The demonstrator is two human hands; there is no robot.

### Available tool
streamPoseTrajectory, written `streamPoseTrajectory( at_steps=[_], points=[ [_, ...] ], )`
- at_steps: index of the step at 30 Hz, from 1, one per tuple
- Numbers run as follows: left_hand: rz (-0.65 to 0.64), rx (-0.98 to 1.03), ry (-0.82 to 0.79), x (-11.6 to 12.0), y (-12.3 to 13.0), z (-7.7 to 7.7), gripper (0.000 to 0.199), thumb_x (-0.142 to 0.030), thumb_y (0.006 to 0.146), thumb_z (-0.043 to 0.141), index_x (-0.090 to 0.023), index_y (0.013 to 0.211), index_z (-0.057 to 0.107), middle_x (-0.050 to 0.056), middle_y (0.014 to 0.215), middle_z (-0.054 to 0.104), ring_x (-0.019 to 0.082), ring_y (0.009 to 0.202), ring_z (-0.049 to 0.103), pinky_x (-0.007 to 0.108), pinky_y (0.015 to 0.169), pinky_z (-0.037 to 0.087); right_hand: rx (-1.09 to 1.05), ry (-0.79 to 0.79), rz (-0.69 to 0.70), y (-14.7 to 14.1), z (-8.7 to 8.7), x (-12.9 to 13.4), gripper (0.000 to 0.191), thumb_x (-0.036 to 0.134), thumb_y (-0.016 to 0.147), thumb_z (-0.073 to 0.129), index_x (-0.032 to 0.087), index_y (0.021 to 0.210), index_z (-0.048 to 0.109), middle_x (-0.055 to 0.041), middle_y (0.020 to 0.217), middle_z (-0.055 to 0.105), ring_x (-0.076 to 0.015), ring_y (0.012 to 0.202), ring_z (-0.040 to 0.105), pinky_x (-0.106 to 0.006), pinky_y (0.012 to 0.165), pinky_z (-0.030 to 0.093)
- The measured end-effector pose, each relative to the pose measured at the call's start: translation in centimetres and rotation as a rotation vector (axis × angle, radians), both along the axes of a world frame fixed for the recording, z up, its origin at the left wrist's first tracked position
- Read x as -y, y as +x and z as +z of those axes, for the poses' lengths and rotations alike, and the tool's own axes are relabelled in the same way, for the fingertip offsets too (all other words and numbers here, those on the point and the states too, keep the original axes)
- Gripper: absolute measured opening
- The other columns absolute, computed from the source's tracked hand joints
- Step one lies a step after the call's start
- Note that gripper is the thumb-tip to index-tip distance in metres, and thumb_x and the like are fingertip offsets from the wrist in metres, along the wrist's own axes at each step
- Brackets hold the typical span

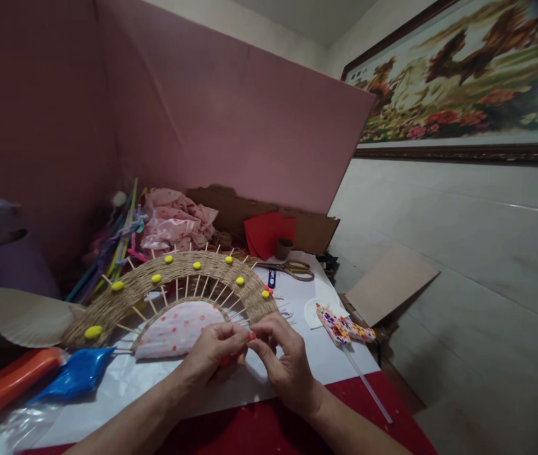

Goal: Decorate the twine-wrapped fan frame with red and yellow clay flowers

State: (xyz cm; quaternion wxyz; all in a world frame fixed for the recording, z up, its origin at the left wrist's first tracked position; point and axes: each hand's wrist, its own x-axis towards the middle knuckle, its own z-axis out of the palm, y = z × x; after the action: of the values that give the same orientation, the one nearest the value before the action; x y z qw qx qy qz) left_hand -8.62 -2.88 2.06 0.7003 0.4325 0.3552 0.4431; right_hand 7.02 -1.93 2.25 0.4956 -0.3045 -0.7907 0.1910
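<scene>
My left hand (219, 351) is closed on a lump of red-orange modelling clay (225, 361), which shows under its fingers. Thumb and fingertips of my right hand (281, 354) pinch a small red bit of clay (251, 336), right where the two hands meet. Just beyond them stands a half-round fan (244, 306) of woven twine over thin wooden sticks. Yellow clay dots (197, 266) sit along its band, and tiny red pieces (267, 289) lie against one dot at the right end. Pink dotted fabric (178, 328) covers its inner half circle.
At left lie an orange clay pack (17, 382), a blue clay pack (76, 374) and a pale pleated fan piece (31, 316). Scissors (292, 270), a small brown pot (284, 248) and crumpled pink cloth (174, 218) are behind. A floral fabric bow (344, 327) lies right.
</scene>
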Motion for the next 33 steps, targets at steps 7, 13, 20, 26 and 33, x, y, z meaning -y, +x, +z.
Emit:
streamPoseTrajectory(
  at_steps=[7, 13, 20, 26, 33],
  points=[
    [0.02, 0.037, -0.014, -0.2, 0.0, 0.1, 0.04, -0.052, 0.071, 0.064, -0.015, 0.062, 0.051, -0.006, 0.042, 0.044, 0.001, 0.027, 0.023, 0.017, 0.03, 0.009, -0.018, 0.021, -0.003, 0.0, 0.2, -0.1, 0.01, 0.018, 0.085, 0.053, 0.019, 0.083, 0.062, -0.0034, 0.075, 0.057, -0.015, 0.07, 0.053, -0.027, 0.063, 0.044],
    [0.018, 0.045, -0.011, -0.1, 0.0, 0.2, 0.04, -0.049, 0.067, 0.068, -0.016, 0.059, 0.049, -0.009, 0.037, 0.038, 0.001, 0.026, 0.021, 0.017, 0.029, 0.01, -0.007, 0.005, -0.003, 0.0, 0.2, 0.1, 0.01, 0.018, 0.085, 0.053, 0.018, 0.087, 0.062, -0.0041, 0.077, 0.058, -0.0149, 0.069, 0.052, -0.028, 0.063, 0.044],
    [0.041, 0.031, -0.013, 0.0, 0.2, 0.5, 0.043, -0.053, 0.065, 0.068, -0.016, 0.057, 0.048, -0.008, 0.038, 0.04, 0.001, 0.026, 0.02, 0.016, 0.029, 0.01, -0.028, 0.036, -0.027, -0.1, 0.2, -0.1, 0.009, 0.018, 0.085, 0.053, 0.019, 0.082, 0.062, -0.0036, 0.075, 0.058, -0.0152, 0.07, 0.054, -0.026, 0.061, 0.044],
    [0.043, 0.024, -0.017, -0.3, 0.0, 0.2, 0.037, -0.048, 0.065, 0.07, -0.015, 0.063, 0.052, -0.007, 0.041, 0.047, 0.001, 0.026, 0.024, 0.015, 0.029, 0.012, 0.0, 0.002, -0.004, 0.0, 0.1, -0.1, 0.008, 0.018, 0.085, 0.053, 0.019, 0.083, 0.061, -0.0031, 0.076, 0.057, -0.0144, 0.068, 0.052, -0.027, 0.062, 0.044],
    [0.12, -0.079, 0.017, -0.4, -0.2, 0.6, 0.032, -0.044, 0.065, 0.071, -0.015, 0.068, 0.058, -0.009, 0.034, 0.041, 0.002, 0.024, 0.022, 0.016, 0.027, 0.011, -0.036, 0.01, -0.189, 1.1, 0.2, -1.3, 0.012, 0.024, 0.088, 0.048, 0.019, 0.083, 0.058, -0.0034, 0.076, 0.059, -0.0152, 0.069, 0.054, -0.027, 0.062, 0.041]
  ],
)
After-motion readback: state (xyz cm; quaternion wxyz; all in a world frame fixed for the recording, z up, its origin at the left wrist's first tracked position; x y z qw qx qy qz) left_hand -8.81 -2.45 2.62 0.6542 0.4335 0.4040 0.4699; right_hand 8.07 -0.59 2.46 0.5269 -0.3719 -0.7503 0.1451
